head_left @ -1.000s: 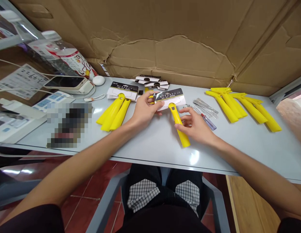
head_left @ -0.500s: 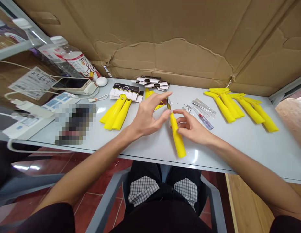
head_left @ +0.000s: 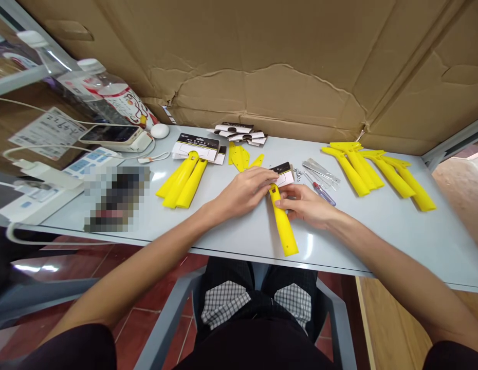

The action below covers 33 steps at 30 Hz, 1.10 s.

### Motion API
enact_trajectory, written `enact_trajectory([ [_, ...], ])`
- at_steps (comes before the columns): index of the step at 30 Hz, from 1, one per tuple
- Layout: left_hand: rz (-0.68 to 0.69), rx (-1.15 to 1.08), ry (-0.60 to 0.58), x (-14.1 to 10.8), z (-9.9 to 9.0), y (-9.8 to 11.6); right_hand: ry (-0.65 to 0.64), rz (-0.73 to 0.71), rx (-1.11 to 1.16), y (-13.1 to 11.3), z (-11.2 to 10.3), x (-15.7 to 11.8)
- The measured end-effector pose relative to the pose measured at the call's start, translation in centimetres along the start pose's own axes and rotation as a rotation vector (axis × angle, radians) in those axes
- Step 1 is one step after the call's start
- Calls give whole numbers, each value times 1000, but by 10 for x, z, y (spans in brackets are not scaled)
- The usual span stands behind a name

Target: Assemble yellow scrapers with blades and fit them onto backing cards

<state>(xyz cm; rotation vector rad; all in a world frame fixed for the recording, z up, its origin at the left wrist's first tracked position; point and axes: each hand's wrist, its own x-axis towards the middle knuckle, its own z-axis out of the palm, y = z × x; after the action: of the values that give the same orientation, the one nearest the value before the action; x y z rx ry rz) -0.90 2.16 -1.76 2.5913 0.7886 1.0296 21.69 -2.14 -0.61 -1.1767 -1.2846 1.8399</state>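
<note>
A yellow handle (head_left: 285,228) with a black and white card (head_left: 286,176) at its top end lies slanted between my hands. My right hand (head_left: 306,204) has its thumb and fingers closed on the handle's upper part. From the other side my left hand (head_left: 247,192) holds the card's left edge near the handle's top, its fingers pressed together. Left of them, more yellow handles (head_left: 181,185) rest under a black and white card (head_left: 196,148). Flat yellow pieces (head_left: 241,156) lie behind my left hand.
A screwdriver (head_left: 324,194), metal strips (head_left: 320,172) and small screws (head_left: 298,174) lie right of my hands. Several yellow handles (head_left: 354,169) sit farther right. At the back is a card stack (head_left: 241,132). A power strip (head_left: 42,198), phone (head_left: 111,134) and bottles (head_left: 119,92) stand left.
The card at the handle's top has turned, so its face now shows. My left hand's fingers have lowered and closed over it. The handle has rolled slightly, showing a hole near its top.
</note>
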Motion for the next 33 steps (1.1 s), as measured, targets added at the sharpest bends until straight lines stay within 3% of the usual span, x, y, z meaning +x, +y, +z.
enact_trajectory([
  [4,-152,-140,118,0,-1,2,42,-131,-174,-5,-1,-4],
  [10,-571,-812,219,5,-4,6,252,-320,-729,-10,0,-11],
  [15,-721,-930,261,8,-1,10,318,-415,-1062,1,4,-12],
  [18,-805,-942,324,8,2,7,311,-425,-1081,5,6,-11],
  [22,-863,-1017,351,8,1,-1,298,-457,-910,2,8,-11],
  [29,-789,-785,182,6,-5,-10,246,-339,-829,-3,7,-9],
  [33,-775,-717,179,2,-1,-21,239,-282,-762,-3,6,-8],
])
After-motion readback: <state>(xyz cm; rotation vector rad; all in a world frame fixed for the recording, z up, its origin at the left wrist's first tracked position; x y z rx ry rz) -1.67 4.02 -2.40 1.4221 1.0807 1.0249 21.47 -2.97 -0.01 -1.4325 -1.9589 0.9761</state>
